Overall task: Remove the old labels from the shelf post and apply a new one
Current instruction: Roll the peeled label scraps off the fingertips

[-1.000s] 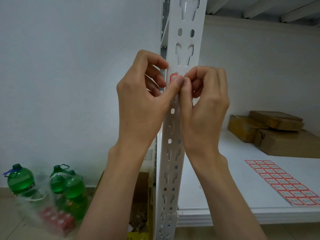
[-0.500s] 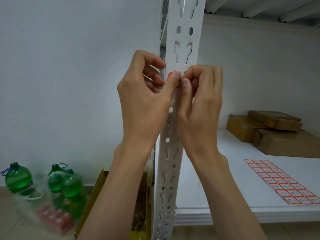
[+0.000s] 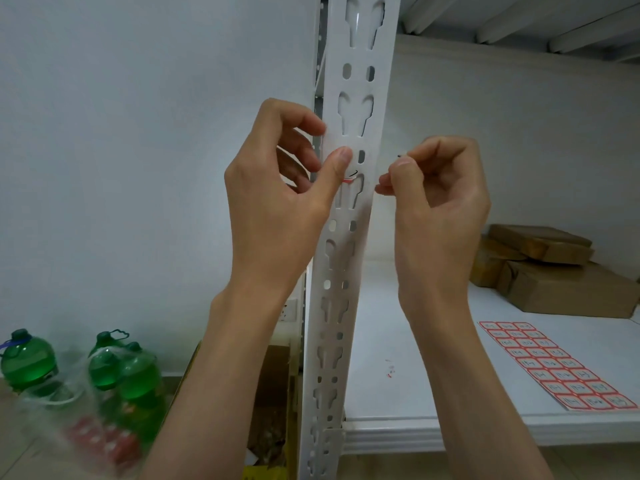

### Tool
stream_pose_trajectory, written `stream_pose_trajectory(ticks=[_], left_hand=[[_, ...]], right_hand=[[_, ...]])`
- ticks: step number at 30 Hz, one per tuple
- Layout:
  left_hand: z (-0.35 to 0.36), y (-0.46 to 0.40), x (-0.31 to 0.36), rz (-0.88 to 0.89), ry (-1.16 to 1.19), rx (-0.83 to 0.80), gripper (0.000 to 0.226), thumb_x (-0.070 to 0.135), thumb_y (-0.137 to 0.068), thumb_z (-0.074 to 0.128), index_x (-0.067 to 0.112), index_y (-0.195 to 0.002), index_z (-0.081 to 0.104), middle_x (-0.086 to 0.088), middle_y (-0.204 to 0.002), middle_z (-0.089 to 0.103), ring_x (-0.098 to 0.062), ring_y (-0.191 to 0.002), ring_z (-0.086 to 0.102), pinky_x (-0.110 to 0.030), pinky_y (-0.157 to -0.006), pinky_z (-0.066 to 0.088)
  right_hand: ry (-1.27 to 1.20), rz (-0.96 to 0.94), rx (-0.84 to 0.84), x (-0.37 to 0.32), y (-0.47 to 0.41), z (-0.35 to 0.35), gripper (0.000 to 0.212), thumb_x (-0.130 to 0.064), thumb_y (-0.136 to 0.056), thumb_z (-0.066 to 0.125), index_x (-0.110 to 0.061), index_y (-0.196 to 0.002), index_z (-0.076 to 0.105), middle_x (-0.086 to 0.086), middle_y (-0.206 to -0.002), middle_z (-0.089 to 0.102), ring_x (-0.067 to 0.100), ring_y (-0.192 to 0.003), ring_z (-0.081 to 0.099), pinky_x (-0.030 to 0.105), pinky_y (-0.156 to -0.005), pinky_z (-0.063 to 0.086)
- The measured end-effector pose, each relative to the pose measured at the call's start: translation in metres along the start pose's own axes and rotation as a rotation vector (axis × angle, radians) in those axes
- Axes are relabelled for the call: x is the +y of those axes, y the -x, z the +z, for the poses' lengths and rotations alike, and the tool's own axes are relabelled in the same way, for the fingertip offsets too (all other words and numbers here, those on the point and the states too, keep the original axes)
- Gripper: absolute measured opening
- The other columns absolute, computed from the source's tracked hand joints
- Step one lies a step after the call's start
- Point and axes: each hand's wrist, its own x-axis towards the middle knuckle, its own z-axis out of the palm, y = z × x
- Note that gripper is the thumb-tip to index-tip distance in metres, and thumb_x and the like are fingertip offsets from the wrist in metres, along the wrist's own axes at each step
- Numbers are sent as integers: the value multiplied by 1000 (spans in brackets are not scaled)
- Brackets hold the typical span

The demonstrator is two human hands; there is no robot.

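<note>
- The right hand has its grip pinched tight, thumb against curled fingers, on a small scrap of peeled label; only a dark sliver of it shows above the thumb, so its print cannot be read.
- That hand sits just to the right of the shelf post, apart from it, with the fingertips near the post's right edge.
- The left hand presses its thumb tip flat on the front face of the post, while its other fingers curl loosely around the post's left edge; this grip holds nothing loose.
- Just below the left thumb, a label remnant stays stuck on the post: a thin red strip with a short black mark, at the top of a keyhole slot.
- The post is white, upright, and punched with keyhole slots and oval holes along its length.
- On the white shelf to the right lies a label sheet, flat, with red-bordered stickers in rows of three.
- Tiny red bits lie on the shelf between the post and the sheet.
- Brown cardboard packages are stacked at the back of the shelf.
- On the floor at left stand green bottles, partly in clear plastic, with an open cardboard box beside the post.
</note>
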Motion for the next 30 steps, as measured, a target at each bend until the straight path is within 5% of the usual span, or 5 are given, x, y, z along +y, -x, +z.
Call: stream_pose_trajectory(ticks=[6, 12, 19, 23, 30], left_hand=[[4, 2, 10, 213, -61, -115, 10, 18, -94, 71, 12, -101, 76, 4, -92, 69, -3, -79, 62, -7, -68, 46], [16, 7, 20, 180, 35, -205, 11, 19, -94, 72, 12, -101, 77, 5, -92, 71, -8, -83, 68, -20, -69, 57], [39, 17, 28, 201, 29, -279, 4, 13, -94, 70, 10, -91, 70, 5, -88, 65, -6, -80, 65, -15, -64, 53], [52, 25, 28, 261, 30, -265, 3, 9, -91, 73, 8, -88, 74, 2, -86, 68, -8, -77, 64, -18, -63, 53], [62, 32, 17, 366, 17, -266, 4, 4, -86, 78, 7, -85, 81, -3, -80, 71, -11, -71, 65, -27, -62, 53]], right_hand=[[-257, 186, -236, -3, -5, -20, 6, -8, -99, 59, -7, -99, 65, 10, -93, 66, 26, -89, 67, 33, -84, 57], [-383, 281, -380, -4, -11, -45, 12, -8, -99, 55, -9, -94, 65, 15, -96, 68, 30, -93, 68, 34, -88, 55], [-507, 428, -320, -1, -14, -69, 16, -15, -88, 62, -2, -97, 63, 9, -87, 71, 18, -78, 71, 26, -75, 57], [-527, 572, -354, 4, -19, -87, 28, -20, -88, 62, 0, -107, 63, 16, -101, 69, 24, -94, 68, 25, -79, 58], [-518, 717, -388, 16, -15, -102, 24, -27, -86, 60, -8, -79, 74, 3, -65, 59, 12, -65, 63, 20, -70, 56]])
